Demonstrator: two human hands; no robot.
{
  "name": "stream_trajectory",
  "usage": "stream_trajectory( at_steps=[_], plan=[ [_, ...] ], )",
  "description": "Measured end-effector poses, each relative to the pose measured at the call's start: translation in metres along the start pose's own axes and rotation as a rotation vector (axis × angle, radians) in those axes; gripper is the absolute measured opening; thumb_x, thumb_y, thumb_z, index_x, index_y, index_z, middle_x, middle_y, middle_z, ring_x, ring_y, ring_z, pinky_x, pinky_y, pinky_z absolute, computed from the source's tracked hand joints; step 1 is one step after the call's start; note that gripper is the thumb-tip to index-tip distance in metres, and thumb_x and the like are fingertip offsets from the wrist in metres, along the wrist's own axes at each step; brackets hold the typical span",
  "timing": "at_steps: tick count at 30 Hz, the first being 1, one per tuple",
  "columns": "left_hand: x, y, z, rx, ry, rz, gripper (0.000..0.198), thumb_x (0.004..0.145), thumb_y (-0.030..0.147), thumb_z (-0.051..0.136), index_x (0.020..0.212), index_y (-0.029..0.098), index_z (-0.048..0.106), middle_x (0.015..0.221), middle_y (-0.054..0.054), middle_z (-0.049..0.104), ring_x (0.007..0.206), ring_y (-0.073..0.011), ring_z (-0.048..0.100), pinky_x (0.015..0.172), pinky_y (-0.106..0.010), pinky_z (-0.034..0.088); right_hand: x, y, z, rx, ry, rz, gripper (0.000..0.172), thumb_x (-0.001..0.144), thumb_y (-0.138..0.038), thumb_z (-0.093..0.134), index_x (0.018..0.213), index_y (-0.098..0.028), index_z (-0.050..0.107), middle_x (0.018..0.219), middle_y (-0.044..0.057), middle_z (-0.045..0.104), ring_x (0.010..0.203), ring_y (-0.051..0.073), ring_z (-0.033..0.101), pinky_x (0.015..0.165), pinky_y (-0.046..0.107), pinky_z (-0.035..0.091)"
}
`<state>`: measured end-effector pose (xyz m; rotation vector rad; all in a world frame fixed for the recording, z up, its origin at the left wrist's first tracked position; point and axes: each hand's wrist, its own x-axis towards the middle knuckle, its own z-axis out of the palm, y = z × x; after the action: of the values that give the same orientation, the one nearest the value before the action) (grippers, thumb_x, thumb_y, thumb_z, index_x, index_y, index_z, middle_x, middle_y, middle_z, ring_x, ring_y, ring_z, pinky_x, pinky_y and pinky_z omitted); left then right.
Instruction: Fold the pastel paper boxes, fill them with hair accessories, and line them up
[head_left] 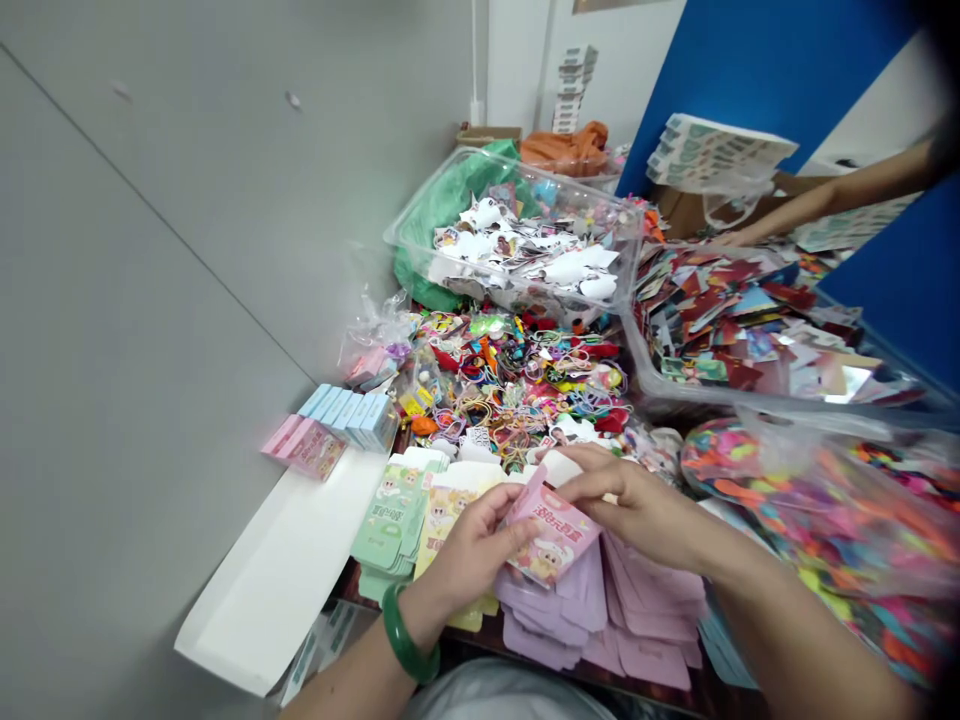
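Observation:
Both my hands meet over a flat pink printed paper box blank (551,530), a cartoon figure on its face. My left hand (472,555), with a green bangle (409,635) on its wrist, pinches the blank's left edge. My right hand (630,505) grips its upper right side. Below them lies a loose pile of lilac-pink flat blanks (607,620). Stacks of green printed blanks (394,515) and yellow printed blanks (450,510) sit just left of my left hand.
Rows of small blue boxes (345,420) and pink boxes (304,447) stand beside a white board (281,570). Clear plastic bins (517,235) hold printed paper pieces, above a heap of colourful hair ties (517,390). A co-worker's arm (825,195) reaches in at top right.

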<state>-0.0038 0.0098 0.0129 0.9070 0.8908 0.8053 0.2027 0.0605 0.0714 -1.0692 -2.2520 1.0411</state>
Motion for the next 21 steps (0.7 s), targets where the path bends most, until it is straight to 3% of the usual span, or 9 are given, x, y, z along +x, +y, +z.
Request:
stream_trajectory(
  at_steps=[3, 5, 8, 10, 13, 17, 21],
  plan=[
    [0.0, -0.001, -0.004, -0.014, -0.003, -0.018, 0.041, 0.08, 0.041, 0.072, 0.114, 0.019, 0.063, 0.092, -0.004, 0.064, 0.067, -0.0119, 0.058, 0.047, -0.018, 0.046, 0.006, -0.004, -0.017, -0.022, -0.212, -0.025, 0.024, 0.09, -0.027, 0.056, 0.1, -0.036, 0.076, 0.116, 0.004, 0.067, 0.112, 0.023, 0.062, 0.093, 0.042, 0.05],
    [-0.001, 0.0, -0.006, -0.038, 0.0, -0.024, 0.041, 0.081, 0.042, 0.071, 0.114, 0.019, 0.063, 0.092, -0.004, 0.065, 0.066, -0.012, 0.058, 0.048, -0.019, 0.046, 0.016, -0.001, -0.027, 0.026, -0.214, -0.008, 0.023, 0.087, -0.033, 0.061, 0.104, -0.032, 0.076, 0.127, 0.006, 0.064, 0.118, 0.025, 0.06, 0.094, 0.042, 0.05],
    [-0.002, 0.001, -0.01, -0.078, 0.017, 0.016, 0.037, 0.082, 0.039, 0.071, 0.112, 0.02, 0.065, 0.097, -0.005, 0.067, 0.08, -0.0153, 0.063, 0.064, -0.022, 0.051, 0.041, 0.017, -0.036, 0.028, -0.073, 0.165, 0.027, 0.085, -0.043, 0.059, 0.089, -0.023, 0.076, 0.107, 0.008, 0.072, 0.097, 0.024, 0.068, 0.081, 0.035, 0.053],
    [-0.003, 0.001, -0.012, -0.096, 0.02, 0.041, 0.035, 0.082, 0.038, 0.071, 0.112, 0.02, 0.065, 0.101, -0.005, 0.069, 0.091, -0.0179, 0.064, 0.077, -0.026, 0.05, 0.064, 0.038, -0.038, -0.155, 0.105, 0.41, 0.029, 0.085, -0.043, 0.057, 0.081, -0.019, 0.074, 0.083, 0.006, 0.073, 0.078, 0.021, 0.068, 0.069, 0.03, 0.051],
    [-0.005, -0.001, -0.012, -0.122, 0.006, 0.049, 0.033, 0.083, 0.037, 0.071, 0.11, 0.02, 0.066, 0.105, -0.006, 0.069, 0.095, -0.0192, 0.064, 0.084, -0.028, 0.049, 0.101, 0.071, -0.034, -0.419, 0.291, 0.668, 0.028, 0.084, -0.035, 0.057, 0.073, -0.014, 0.072, 0.074, 0.011, 0.071, 0.076, 0.024, 0.066, 0.067, 0.031, 0.046],
    [-0.005, -0.001, -0.011, -0.147, -0.003, 0.059, 0.033, 0.082, 0.036, 0.072, 0.109, 0.018, 0.066, 0.102, -0.006, 0.069, 0.096, -0.019, 0.063, 0.085, -0.028, 0.047, 0.132, 0.103, -0.024, -0.49, 0.403, 0.748, 0.031, 0.082, -0.037, 0.06, 0.08, -0.009, 0.071, 0.085, 0.022, 0.07, 0.087, 0.03, 0.065, 0.07, 0.033, 0.042],
    [-0.004, 0.002, -0.013, -0.16, -0.003, 0.074, 0.036, 0.081, 0.037, 0.073, 0.109, 0.016, 0.065, 0.103, -0.007, 0.069, 0.097, -0.0195, 0.063, 0.087, -0.029, 0.047, 0.139, 0.116, -0.018, -0.442, 0.48, 0.754, 0.02, 0.076, -0.032, 0.065, 0.075, -0.013, 0.069, 0.08, 0.015, 0.07, 0.078, 0.025, 0.063, 0.064, 0.03, 0.039]
  ],
)
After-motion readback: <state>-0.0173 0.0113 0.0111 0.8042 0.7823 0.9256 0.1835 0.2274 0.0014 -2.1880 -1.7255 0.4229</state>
